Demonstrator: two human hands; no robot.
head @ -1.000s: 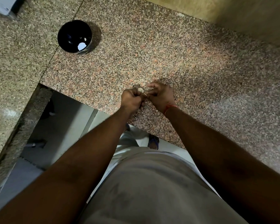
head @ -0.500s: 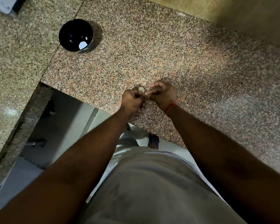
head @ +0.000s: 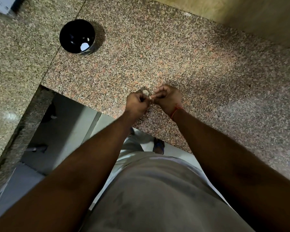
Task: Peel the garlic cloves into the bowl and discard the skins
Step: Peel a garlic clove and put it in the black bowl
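Observation:
Both hands meet over the near edge of the speckled granite counter (head: 157, 56). My left hand (head: 136, 104) is curled round a small pale garlic clove (head: 145, 92) that peeks out above its knuckles. My right hand (head: 168, 99), with a red thread at the wrist, pinches at the clove's skin with thumb and forefinger; most of the clove is hidden by the fingers. A black bowl (head: 65, 39) stands at the back left, well apart from the hands, with a peeled white clove (head: 84, 46) lying inside it.
The counter is L-shaped, with a seam running past the bowl and a cut-out at the left where the floor (head: 65, 128) shows below. A wall (head: 241, 12) bounds the counter at the back right. A white object (head: 0, 4) sits at the top left corner.
The hands have stayed at the same spot by the counter's edge. The right fingers have shifted slightly against the clove. The bowl has not moved.

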